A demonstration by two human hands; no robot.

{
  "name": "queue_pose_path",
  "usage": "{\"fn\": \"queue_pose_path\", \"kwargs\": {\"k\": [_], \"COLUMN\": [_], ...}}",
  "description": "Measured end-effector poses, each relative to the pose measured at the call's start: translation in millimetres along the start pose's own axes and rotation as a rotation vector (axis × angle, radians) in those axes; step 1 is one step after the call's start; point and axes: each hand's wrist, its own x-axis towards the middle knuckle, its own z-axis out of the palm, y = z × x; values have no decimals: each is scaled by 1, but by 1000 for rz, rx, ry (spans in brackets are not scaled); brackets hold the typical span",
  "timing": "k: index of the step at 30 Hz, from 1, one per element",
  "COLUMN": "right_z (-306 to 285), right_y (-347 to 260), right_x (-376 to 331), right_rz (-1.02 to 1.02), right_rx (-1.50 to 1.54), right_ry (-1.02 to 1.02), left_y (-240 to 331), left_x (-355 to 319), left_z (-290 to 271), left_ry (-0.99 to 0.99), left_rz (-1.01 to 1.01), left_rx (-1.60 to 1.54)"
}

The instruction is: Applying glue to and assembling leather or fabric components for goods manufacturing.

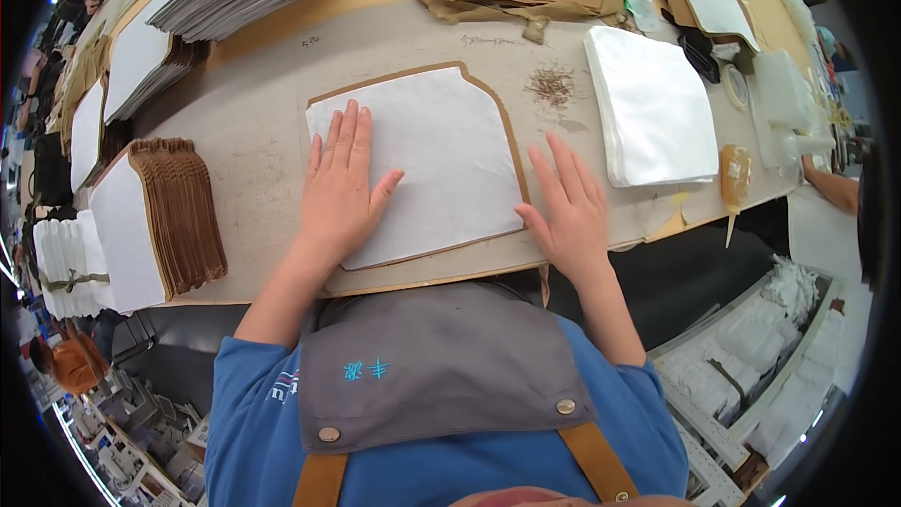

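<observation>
White sheet lies pressed under left hand and right hand.

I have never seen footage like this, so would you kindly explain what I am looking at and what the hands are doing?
This is one view from a wide fisheye camera worn on a person's head, looking down, so straight edges bend. No machine: two bare hands. The left hand presses flat on a white sheet lying on a brown backing piece on the worktable. The right hand rests flat at the sheet's right edge. Neither hand grips anything. Nearby lie a stack of white sheets, a stack of finished pieces and a glue bottle.
</observation>
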Motion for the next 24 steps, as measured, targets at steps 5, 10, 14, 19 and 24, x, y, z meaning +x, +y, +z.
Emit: {"fn": "queue_pose_path", "kwargs": {"k": [5,10,14,19,24], "right_z": [1,28,11,-1,0], "right_y": [-24,-19,9,14,15], "right_x": [56,43,15,-26,-20], "right_rz": [-106,-98,112,128,127], "right_rx": [9,-36,-116,-135,-64], "right_ry": [-117,-358,-116,-115,-55], "left_y": [-10,-17,-41,-48,-52], "left_x": [0,8,20,47,65], "left_z": [10,16,6,-27,-51], "left_ry": [26,66,213,167,-18], "left_rz": [-36,-47,-95,-70,-141], "left_rx": [55,70,5,-39,-212]}}
